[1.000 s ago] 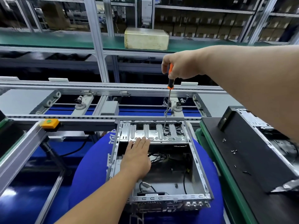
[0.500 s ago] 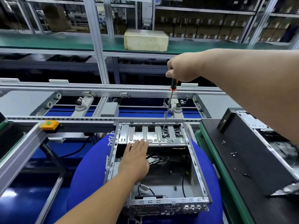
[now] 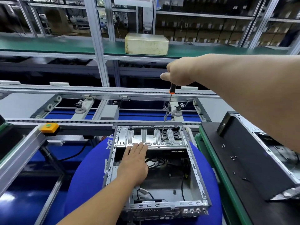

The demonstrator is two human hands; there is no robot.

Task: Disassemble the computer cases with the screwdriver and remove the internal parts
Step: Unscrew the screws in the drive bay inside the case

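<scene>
Over the case's [image 3: 197,174] far bracket [image 3: 151,138], right hand [image 3: 181,72] grips the screwdriver [image 3: 167,111], tip on the bracket; left hand [image 3: 134,163] presses flat at the bracket's near edge.

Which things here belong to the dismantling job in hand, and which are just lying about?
In use:
right hand gripping the screwdriver
left hand flat on the open computer case
drive bracket under the screwdriver tip

Lying about:
yellowed box on the shelf
orange button
loose screws on the black case

Open computer case [image 3: 197,173] on blue cushion [image 3: 84,179].
</scene>
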